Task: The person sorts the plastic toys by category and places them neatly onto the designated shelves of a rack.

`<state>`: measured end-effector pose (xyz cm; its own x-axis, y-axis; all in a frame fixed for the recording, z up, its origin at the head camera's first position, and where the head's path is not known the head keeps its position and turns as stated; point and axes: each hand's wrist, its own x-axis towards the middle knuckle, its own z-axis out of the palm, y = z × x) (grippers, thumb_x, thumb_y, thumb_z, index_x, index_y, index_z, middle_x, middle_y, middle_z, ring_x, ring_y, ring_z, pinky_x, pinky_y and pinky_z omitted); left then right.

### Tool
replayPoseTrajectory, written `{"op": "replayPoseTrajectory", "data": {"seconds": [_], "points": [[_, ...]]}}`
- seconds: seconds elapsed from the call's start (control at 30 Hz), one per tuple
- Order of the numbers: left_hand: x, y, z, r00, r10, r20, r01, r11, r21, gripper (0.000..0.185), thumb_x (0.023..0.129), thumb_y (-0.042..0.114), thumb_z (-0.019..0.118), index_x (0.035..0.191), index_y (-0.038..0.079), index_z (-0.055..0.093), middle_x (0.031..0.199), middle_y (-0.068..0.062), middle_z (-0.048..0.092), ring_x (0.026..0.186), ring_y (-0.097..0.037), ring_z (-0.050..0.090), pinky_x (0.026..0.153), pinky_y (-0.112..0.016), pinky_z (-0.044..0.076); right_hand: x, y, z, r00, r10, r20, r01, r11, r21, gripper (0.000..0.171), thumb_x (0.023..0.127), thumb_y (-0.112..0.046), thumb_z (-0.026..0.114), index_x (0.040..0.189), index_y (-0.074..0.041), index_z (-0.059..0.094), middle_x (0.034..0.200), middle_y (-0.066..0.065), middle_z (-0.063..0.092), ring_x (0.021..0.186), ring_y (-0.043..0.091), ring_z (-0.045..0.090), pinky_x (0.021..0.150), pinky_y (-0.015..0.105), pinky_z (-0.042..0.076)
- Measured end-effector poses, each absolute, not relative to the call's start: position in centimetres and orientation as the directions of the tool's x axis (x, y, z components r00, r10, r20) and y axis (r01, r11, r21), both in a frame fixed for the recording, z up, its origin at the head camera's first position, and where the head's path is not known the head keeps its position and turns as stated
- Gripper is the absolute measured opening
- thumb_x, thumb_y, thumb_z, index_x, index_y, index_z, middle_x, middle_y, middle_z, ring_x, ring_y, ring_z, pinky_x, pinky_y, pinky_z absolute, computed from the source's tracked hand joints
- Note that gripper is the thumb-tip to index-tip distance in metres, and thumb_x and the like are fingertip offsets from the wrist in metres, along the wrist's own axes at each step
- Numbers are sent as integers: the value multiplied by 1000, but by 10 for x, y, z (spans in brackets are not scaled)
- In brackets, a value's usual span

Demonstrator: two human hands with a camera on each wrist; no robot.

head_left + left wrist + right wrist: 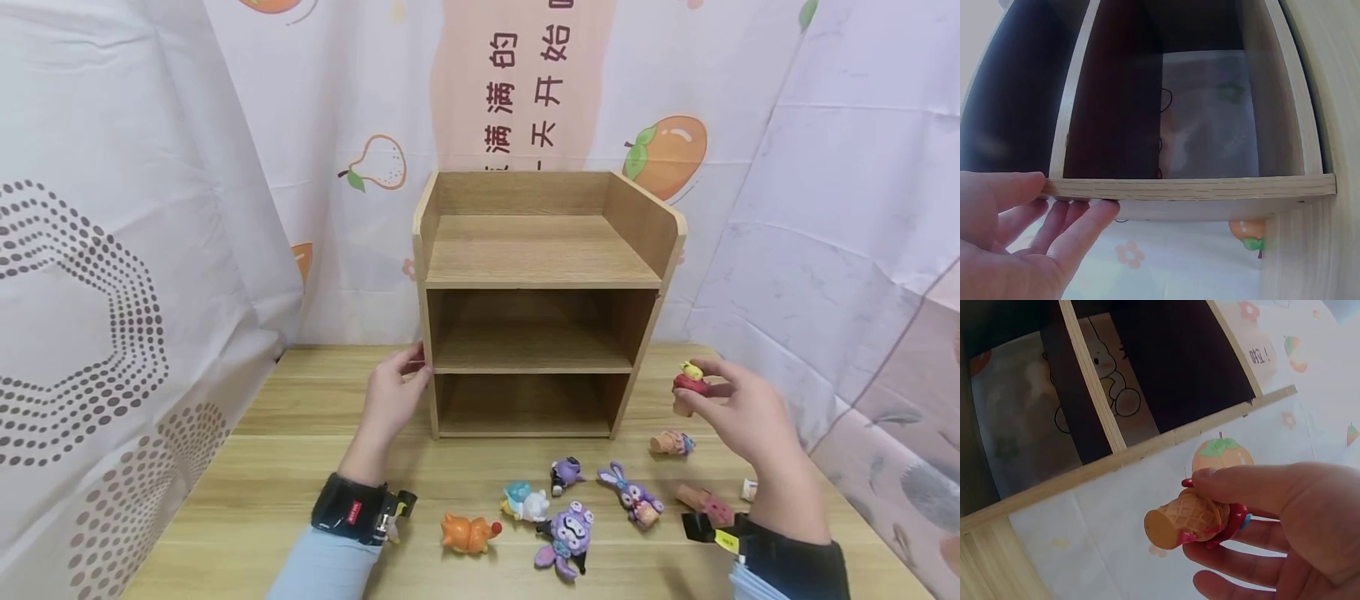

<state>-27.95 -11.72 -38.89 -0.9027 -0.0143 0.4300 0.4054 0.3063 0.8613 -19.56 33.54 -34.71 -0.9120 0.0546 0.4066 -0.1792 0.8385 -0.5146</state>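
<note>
Logging what I had in view, head cam plus both wrist cams:

Left hand (393, 398): fingers straight, thumb on front edge and fingertips along the outer left wall of the wooden shelf unit (540, 250). Nothing gripped; I judged it was there to steady the unit.
Right hand (738, 412): thumb and fingers pinched round the ice-cream cone figure (688, 386), held up off the table (247, 483), to the right of the unit and level w/ its lower shelves.
Cone figure, right wrist cam: lay sideways in my grip, waffle base (1169, 526) pointing away from the palm, red part against the fingers.
Shelf unit: 3 levels, open top tray plus 2 cubbies; all bare, back open to the printed cloth behind.
Loose on table, front of unit: orange figure (467, 533), blue-white figure (525, 503), small dark-purple figure (566, 473), purple rabbit (628, 493), big purple figure (566, 537), second cone figure (671, 442), pink-brown figure (705, 503). Scattered, not touching the unit.
Far right edge: small item behind my wrist, too hidden to ID.
</note>
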Motion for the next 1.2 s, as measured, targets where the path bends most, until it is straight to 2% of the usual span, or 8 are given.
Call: {"op": "replayPoseTrajectory", "data": {"seconds": [0.13,0.4,0.67,0.9,1.2], "points": [[-280,-115,-387,-908,-8,418,397,298,868,45,94,-2,67,138,-6,58,122,-20,65,112,-34,65,79,-30,61,-196,330,-346,-893,35,448,-217,840,-498,52,90,-26,80,132,0,61,96,23,74,93,45,70,62,36,52],[-283,-111,-381,-921,2,391,374,291,880,42,93,-2,67,135,-2,62,121,-17,68,110,-31,66,76,-31,62,-195,323,-348,-876,30,482,-239,839,-488,52,88,-23,82,130,0,62,95,22,74,88,42,72,57,28,52],[-282,-114,-378,-924,10,381,368,285,885,43,93,-3,67,135,-2,61,124,-18,66,113,-32,64,78,-34,62,-198,308,-348,-866,3,500,-277,830,-485,53,89,-26,81,130,1,62,111,24,68,92,43,71,63,41,57],[-282,-117,-380,-918,18,395,383,293,876,43,94,-2,67,136,-3,60,125,-18,66,114,-32,64,80,-35,62,-205,290,-351,-845,-43,533,-342,810,-477,47,87,-18,83,126,1,64,113,25,68,87,41,72,62,38,61],[-283,-119,-384,-915,21,403,391,293,873,44,93,-2,67,137,-3,60,125,-19,66,114,-34,64,81,-35,61,-212,271,-354,-799,-53,599,-393,800,-453,46,83,-16,87,122,-3,67,113,21,70,77,34,73,63,48,62]]}}
